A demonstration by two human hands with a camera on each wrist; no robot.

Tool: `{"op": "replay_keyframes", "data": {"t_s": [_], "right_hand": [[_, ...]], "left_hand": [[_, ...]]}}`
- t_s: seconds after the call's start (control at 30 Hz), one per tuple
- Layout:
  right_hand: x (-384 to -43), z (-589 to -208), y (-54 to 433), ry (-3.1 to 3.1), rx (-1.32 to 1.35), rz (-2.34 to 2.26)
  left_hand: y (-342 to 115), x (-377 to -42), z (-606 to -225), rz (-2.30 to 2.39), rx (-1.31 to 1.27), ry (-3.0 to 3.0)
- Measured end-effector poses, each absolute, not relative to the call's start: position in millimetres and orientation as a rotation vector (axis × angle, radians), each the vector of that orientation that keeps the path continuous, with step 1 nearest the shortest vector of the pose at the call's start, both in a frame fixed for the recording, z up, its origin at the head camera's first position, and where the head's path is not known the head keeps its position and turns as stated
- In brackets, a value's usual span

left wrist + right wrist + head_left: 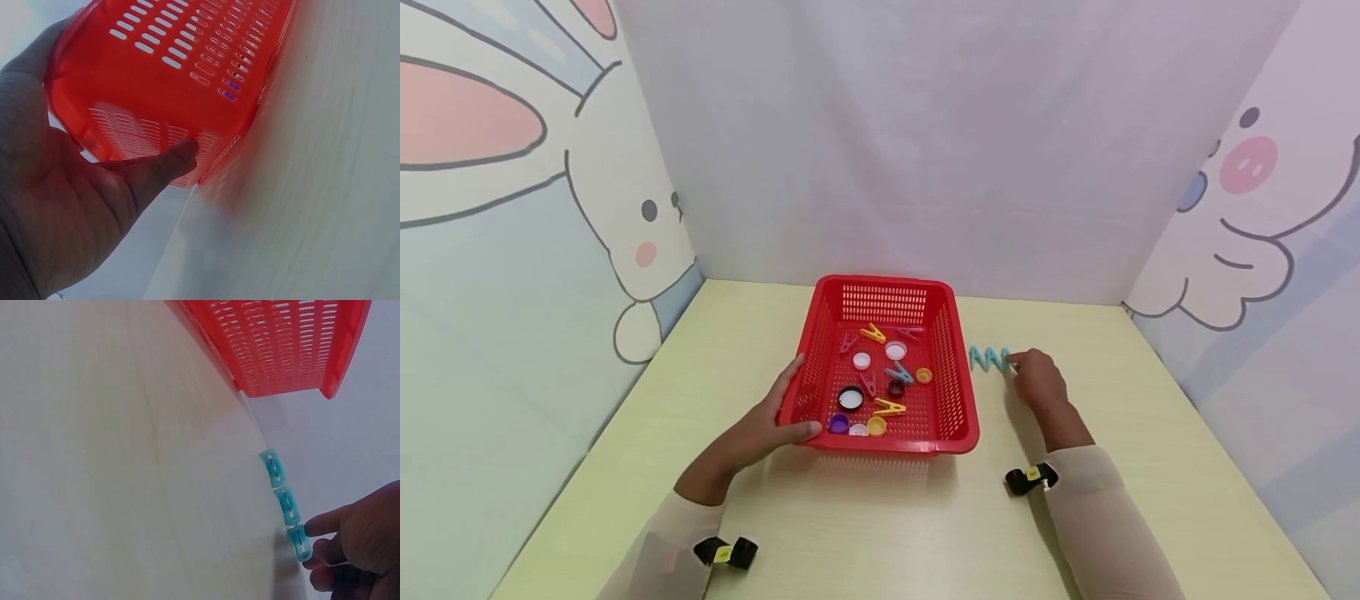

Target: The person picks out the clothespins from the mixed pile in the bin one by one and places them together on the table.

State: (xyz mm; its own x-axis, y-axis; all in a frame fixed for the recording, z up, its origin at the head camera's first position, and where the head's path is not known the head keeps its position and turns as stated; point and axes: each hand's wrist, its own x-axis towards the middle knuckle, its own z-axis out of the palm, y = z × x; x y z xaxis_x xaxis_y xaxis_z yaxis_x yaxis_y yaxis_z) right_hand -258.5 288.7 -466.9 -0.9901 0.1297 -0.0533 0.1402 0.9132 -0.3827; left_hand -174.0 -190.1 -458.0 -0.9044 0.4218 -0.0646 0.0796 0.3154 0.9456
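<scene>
A red plastic basket (pixel 891 445) stands in the middle of the table. My left hand (pixel 758 433) grips its front left corner, thumb over the rim and fingers along the outer side. To the basket's right, three teal clothespins stand side by side in a row. My right hand (pixel 1041 385) pinches the rightmost clothespin (pixel 300 542) between thumb and fingers. The middle clothespin (pixel 287 506) and the left clothespin (pixel 273 467) are close beside it. Inside the basket lie a blue clothespin (pixel 899 373), a yellow clothespin (pixel 891 407) and several other clothespins.
Several bottle caps share the basket floor, among them a black-rimmed cap (pixel 851 398), a purple cap (pixel 838 423) and a white cap (pixel 861 361). The pale table (pixel 880 533) meets a plain back wall (pixel 895 150), with cartoon-printed walls at both sides.
</scene>
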Motion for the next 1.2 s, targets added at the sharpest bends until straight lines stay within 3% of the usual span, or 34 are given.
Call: {"op": "replay_keyframes", "data": {"t_s": [1.2], "right_hand": [[-245, -437, 269, 3.239, 0.126, -0.716]], "left_hand": [[-189, -173, -455, 1.614, 0.441, 2.286]]}}
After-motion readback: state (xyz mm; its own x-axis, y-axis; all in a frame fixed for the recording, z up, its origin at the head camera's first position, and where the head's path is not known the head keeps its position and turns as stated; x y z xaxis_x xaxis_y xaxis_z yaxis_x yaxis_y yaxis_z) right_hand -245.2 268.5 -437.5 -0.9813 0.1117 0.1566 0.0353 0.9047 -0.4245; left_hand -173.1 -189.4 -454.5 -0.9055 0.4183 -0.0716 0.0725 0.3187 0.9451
